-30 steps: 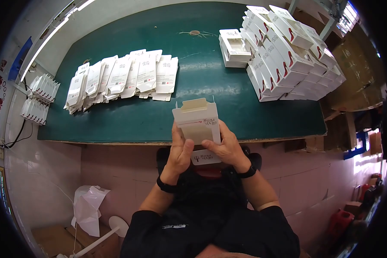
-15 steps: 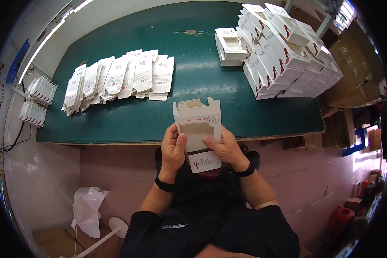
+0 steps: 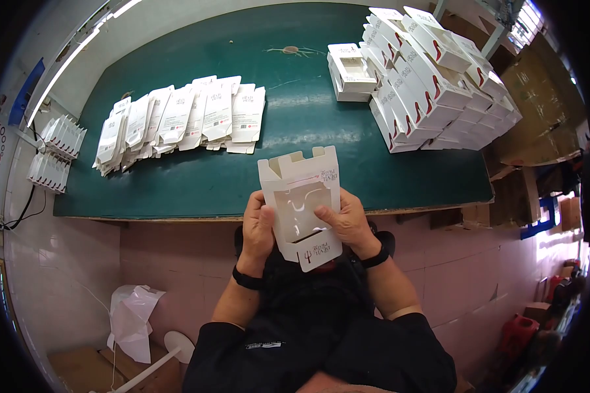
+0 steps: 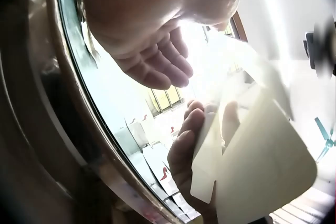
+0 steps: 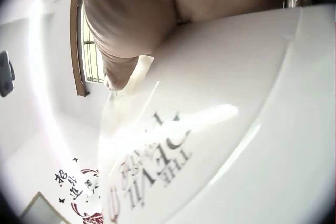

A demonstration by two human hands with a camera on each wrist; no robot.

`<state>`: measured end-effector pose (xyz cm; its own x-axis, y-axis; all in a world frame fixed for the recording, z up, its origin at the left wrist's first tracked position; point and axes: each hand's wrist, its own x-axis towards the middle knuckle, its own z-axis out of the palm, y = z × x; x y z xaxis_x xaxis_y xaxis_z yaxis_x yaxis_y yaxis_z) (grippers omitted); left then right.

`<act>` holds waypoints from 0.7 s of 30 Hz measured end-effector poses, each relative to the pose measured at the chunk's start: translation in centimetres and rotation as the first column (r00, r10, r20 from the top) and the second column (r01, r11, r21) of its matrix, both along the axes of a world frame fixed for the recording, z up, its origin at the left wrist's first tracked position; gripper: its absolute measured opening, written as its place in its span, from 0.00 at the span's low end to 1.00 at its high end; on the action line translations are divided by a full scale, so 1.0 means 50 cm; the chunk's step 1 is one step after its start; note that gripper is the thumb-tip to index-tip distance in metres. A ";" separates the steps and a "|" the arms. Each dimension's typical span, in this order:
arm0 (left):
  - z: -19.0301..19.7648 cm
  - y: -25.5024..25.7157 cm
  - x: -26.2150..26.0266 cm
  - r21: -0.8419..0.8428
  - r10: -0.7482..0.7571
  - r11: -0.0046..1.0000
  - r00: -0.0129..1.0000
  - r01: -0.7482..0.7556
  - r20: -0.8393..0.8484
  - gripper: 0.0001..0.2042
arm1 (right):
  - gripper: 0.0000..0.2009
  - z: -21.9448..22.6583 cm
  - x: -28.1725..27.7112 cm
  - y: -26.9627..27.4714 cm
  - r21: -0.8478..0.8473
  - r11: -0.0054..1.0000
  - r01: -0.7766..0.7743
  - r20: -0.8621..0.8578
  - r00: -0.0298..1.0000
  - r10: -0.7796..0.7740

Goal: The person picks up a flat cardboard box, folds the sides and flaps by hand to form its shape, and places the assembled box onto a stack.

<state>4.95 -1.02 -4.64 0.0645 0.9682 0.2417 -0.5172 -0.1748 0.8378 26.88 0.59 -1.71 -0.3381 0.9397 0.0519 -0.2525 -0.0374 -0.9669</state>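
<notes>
A white cardboard box with a clear front window and dark lettering is held up at the table's near edge. Its end flaps stand open at top and bottom. My right hand grips the right side, thumb over the window and fingers behind. At the left edge is my left hand, its thumb close beside the box. In the left wrist view, the left fingers are loosely bent with nothing between them, and the right hand holds the box. The box's printed face fills much of the right wrist view.
Flat printed cartons lie overlapped on the left of the green table. Assembled window boxes are stacked high at the right. More boxes stand by the left wall. A white plastic bag hangs at lower left.
The box has turned and tilted, so its window film and lower flap face up more. My left hand has shifted slightly left, its thumb moving off the box front.
</notes>
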 end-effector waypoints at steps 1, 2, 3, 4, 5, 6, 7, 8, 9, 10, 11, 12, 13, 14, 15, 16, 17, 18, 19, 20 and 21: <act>0.003 0.002 0.001 0.001 -0.001 1.000 1.000 0.001 0.001 0.27 | 0.31 -0.001 0.002 0.001 -0.037 0.999 -0.027 -0.043 0.999 0.025; 0.008 0.004 0.004 -0.070 -0.062 0.995 0.994 0.069 0.092 0.29 | 0.31 -0.001 0.001 0.000 -0.036 0.999 -0.026 -0.043 0.999 0.024; 0.013 0.005 0.005 -0.135 -0.115 0.981 0.976 0.141 0.185 0.32 | 0.32 -0.001 -0.004 -0.003 -0.073 0.995 -0.069 -0.114 0.992 0.061; 0.016 0.004 0.005 -0.193 -0.159 0.957 0.947 0.218 0.280 0.34 | 0.33 -0.002 -0.011 -0.008 -0.106 0.988 -0.115 -0.185 0.978 0.094; 0.015 0.005 0.005 -0.193 -0.159 0.957 0.947 0.217 0.280 0.34 | 0.35 -0.002 -0.018 -0.011 -0.135 0.977 -0.163 -0.257 0.958 0.125; 0.017 0.006 0.006 -0.211 -0.204 0.943 0.947 0.258 0.248 0.36 | 0.35 -0.004 -0.023 -0.015 -0.134 0.977 -0.164 -0.257 0.958 0.125; 0.020 0.008 0.007 -0.229 -0.249 0.927 0.944 0.297 0.217 0.38 | 0.35 -0.009 -0.030 -0.019 -0.164 0.960 -0.227 -0.297 0.939 0.172; 0.024 0.010 0.008 -0.249 -0.294 0.909 0.937 0.335 0.187 0.41 | 0.36 -0.014 -0.037 -0.024 -0.192 0.937 -0.291 -0.338 0.916 0.215; 0.026 0.010 0.010 -0.250 -0.292 0.909 0.938 0.333 0.188 0.41 | 0.37 -0.019 -0.043 -0.029 -0.219 0.909 -0.355 -0.380 0.889 0.255; 0.030 0.011 0.014 -0.199 -0.340 0.905 0.920 0.377 0.195 0.41 | 0.37 -0.023 -0.049 -0.034 -0.221 0.908 -0.356 -0.380 0.889 0.256; 0.046 0.012 0.021 -0.148 -0.388 0.896 0.900 0.419 0.199 0.41 | 0.34 -0.027 -0.056 -0.039 -0.235 0.887 -0.398 -0.429 0.861 0.273; 0.053 0.012 0.023 -0.095 -0.434 0.883 0.878 0.459 0.200 0.41 | 0.30 -0.030 -0.062 -0.044 -0.246 0.863 -0.441 -0.478 0.830 0.288; 0.036 0.012 0.017 -0.096 -0.432 0.884 0.879 0.457 0.201 0.41 | 0.27 -0.033 -0.065 -0.045 -0.254 0.838 -0.482 -0.525 0.797 0.299; 0.000 0.014 0.004 -0.127 -0.393 0.897 0.895 0.424 0.209 0.40 | 0.27 -0.034 -0.065 -0.042 -0.255 0.837 -0.484 -0.524 0.797 0.301; -0.036 0.016 -0.009 -0.158 -0.355 0.907 0.910 0.391 0.216 0.40 | 0.26 -0.035 -0.063 -0.037 -0.292 0.845 -0.447 -0.452 0.844 0.290; -0.041 0.017 -0.014 -0.189 -0.316 0.914 0.923 0.359 0.221 0.39 | 0.25 -0.037 -0.059 -0.031 -0.326 0.853 -0.407 -0.375 0.884 0.278; -0.046 0.015 -0.019 -0.189 -0.315 0.914 0.923 0.358 0.221 0.39 | 0.24 -0.039 -0.055 -0.026 -0.357 0.860 -0.365 -0.296 0.917 0.266; -0.030 0.011 -0.021 -0.162 -0.259 0.941 0.942 0.296 0.214 0.38 | 0.24 -0.046 -0.048 -0.022 -0.356 0.859 -0.368 -0.297 0.916 0.269; -0.011 0.008 -0.024 -0.134 -0.201 0.964 0.957 0.232 0.208 0.38 | 0.23 -0.055 -0.035 -0.016 -0.288 0.913 -0.290 -0.227 0.947 0.229; 0.003 0.006 -0.027 -0.105 -0.141 0.981 0.969 0.165 0.204 0.37 | 0.22 -0.060 -0.024 -0.010 -0.211 0.954 -0.213 -0.161 0.970 0.181; 0.011 0.005 -0.029 -0.106 -0.137 0.981 0.969 0.161 0.205 0.37 | 0.22 -0.047 -0.013 -0.004 -0.213 0.953 -0.217 -0.160 0.970 0.185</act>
<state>3.51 -0.75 -4.07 0.1735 0.9740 0.1456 -0.6854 0.0132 0.7280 26.23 0.36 -4.07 -0.5256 0.8454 -0.0956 -0.3463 -0.3152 -0.8836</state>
